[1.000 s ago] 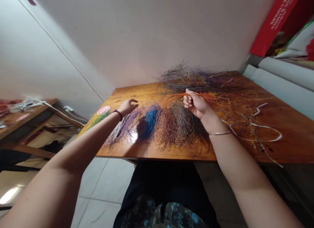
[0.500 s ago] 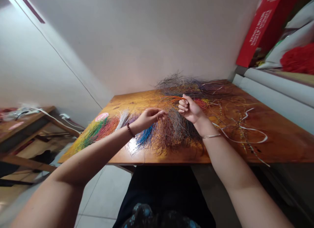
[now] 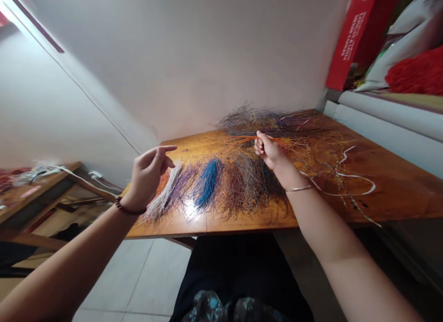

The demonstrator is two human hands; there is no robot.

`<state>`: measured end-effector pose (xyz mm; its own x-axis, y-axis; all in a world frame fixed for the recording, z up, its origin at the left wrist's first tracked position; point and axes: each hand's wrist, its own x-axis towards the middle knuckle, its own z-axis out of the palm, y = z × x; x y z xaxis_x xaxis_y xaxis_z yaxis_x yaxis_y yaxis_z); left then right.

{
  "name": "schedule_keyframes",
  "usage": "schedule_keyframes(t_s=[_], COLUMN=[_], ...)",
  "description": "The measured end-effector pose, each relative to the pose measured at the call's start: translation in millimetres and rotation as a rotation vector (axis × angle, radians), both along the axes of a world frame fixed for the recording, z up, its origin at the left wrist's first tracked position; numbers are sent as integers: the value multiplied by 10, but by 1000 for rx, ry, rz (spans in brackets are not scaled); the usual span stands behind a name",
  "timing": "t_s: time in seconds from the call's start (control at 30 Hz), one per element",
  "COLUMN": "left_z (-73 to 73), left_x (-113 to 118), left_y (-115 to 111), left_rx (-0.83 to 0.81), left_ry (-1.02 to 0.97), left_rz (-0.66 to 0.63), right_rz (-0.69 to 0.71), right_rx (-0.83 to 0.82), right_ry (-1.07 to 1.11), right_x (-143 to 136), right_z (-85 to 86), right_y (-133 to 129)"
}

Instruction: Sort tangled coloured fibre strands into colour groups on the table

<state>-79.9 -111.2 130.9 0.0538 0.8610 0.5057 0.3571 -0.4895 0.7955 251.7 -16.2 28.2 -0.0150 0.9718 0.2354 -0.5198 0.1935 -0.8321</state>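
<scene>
My right hand [image 3: 268,151] is closed around a bundle of orange strands [image 3: 242,139], whose thin ends stick out on both sides of the fist above the table. Over the table's left end, my left hand [image 3: 148,174] hovers with its index finger stretched out and the other fingers partly curled. I see nothing held in it. Under and beside it lie white strands [image 3: 164,197] and purple strands [image 3: 182,186]. A blue bundle [image 3: 209,179] lies farther right, then brown strands [image 3: 233,186] and grey strands [image 3: 254,179] below my right hand.
Dark tangled strands [image 3: 249,119] are heaped at the back of the wooden table [image 3: 398,193]. A white ribbon [image 3: 360,179] curls on the right. Beyond stand a red box [image 3: 353,40] and red material [image 3: 415,73]. Another table [image 3: 44,183] with cables is at left.
My left hand has moved left, away from my right hand, and its fingers have spread. My right hand stays nearly in place, still holding the orange bundle. The view has shifted slightly.
</scene>
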Motion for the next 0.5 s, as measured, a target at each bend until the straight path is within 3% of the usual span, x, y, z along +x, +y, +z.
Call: schedule_keyframes(t_s=[0.1, 0.2, 0.33, 0.5], left_z=[188, 247, 83, -193], left_x=[82, 310, 634, 909], left_y=[-211, -313, -94, 326], left_rx=[117, 148, 225, 194], left_ry=[187, 521, 769, 890], left_rz=[106, 65, -72, -64], right_rz=[-96, -120, -33, 11], right_rx=[90, 188, 308, 339], right_ry=[-186, -386, -554, -580], right_x=[-81, -181, -302, -371], right_z=[-32, -78, -132, -130], right_y=[-23, -65, -115, -140])
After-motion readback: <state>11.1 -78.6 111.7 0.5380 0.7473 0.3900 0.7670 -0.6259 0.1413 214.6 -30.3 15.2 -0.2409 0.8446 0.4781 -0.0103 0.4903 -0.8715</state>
